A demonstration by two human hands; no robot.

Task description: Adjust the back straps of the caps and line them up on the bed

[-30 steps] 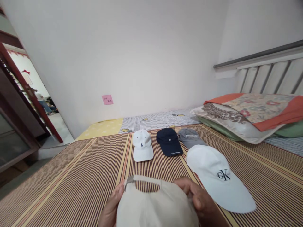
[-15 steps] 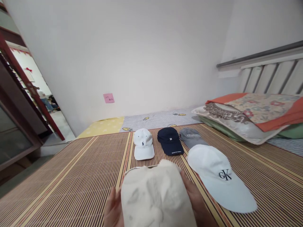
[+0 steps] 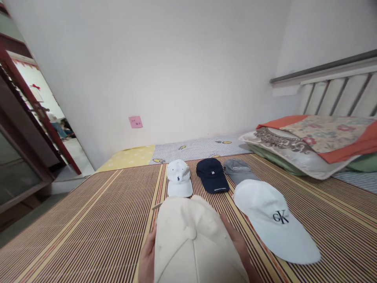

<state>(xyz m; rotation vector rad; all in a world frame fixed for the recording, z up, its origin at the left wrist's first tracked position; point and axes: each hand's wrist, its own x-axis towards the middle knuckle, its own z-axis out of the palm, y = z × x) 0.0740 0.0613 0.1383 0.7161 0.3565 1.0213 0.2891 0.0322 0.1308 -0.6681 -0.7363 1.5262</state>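
A beige baseball cap (image 3: 196, 243) is held low in the middle of the view, its crown and top button facing me. My left hand (image 3: 148, 251) grips its left side, and my right hand (image 3: 237, 243) grips the right side; the fingers of both are partly hidden behind the cap. Just beyond it lies a white cap with a small dark-blue logo (image 3: 179, 179). Beside that rest a navy cap (image 3: 212, 175) and a grey cap (image 3: 239, 171). Nearest my right hand is a larger white cap with black letters (image 3: 275, 220), its brim pointing toward the lower right.
A striped bamboo mat (image 3: 88, 220) covers the bed. Folded bedding and a pillow (image 3: 312, 141) lie at the right, below a railing (image 3: 332, 92). A pink note (image 3: 135, 122) is on the wall. Through the doorway at the left, a person (image 3: 55, 122) is visible.
The beige cap has tipped and shifted slightly, so its top button and seams now show and its crown looks rounder. Both hands have stayed on its sides.
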